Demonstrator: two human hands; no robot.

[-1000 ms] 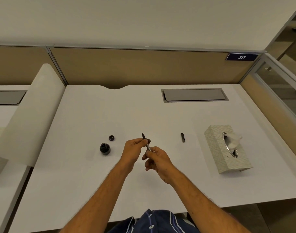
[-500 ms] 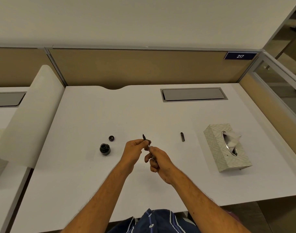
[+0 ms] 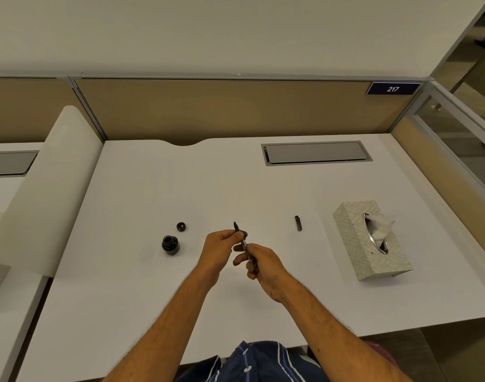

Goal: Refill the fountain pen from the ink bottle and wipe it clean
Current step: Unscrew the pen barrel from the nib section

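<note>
I have both hands raised just above the white desk (image 3: 142, 188), toward the middle of its near half. My left hand (image 3: 222, 250) is closed on the front section of the fountain pen (image 3: 242, 244), thumb and fingers pinched around it, so the dark nib end pokes up and away from me past the knuckles. My right hand (image 3: 260, 264) is closed on the lower part of the same pen, fingers curled round the barrel; I cannot tell whether the two parts are joined or coming apart under my fingers. To the left of my hands the ink bottle (image 3: 170, 244) stands open on the desk, and its round cap (image 3: 181, 226) lies just beyond it, toward the far edge, apart from the bottle. To the right of my hands a short dark pen cap (image 3: 298, 223) lies flat on the surface. Further right, near the right edge, a patterned tissue box (image 3: 354, 244) lies with a white tissue sticking out of its opening. A grey cable hatch (image 3: 315, 153) sits flush near the far edge.
</note>
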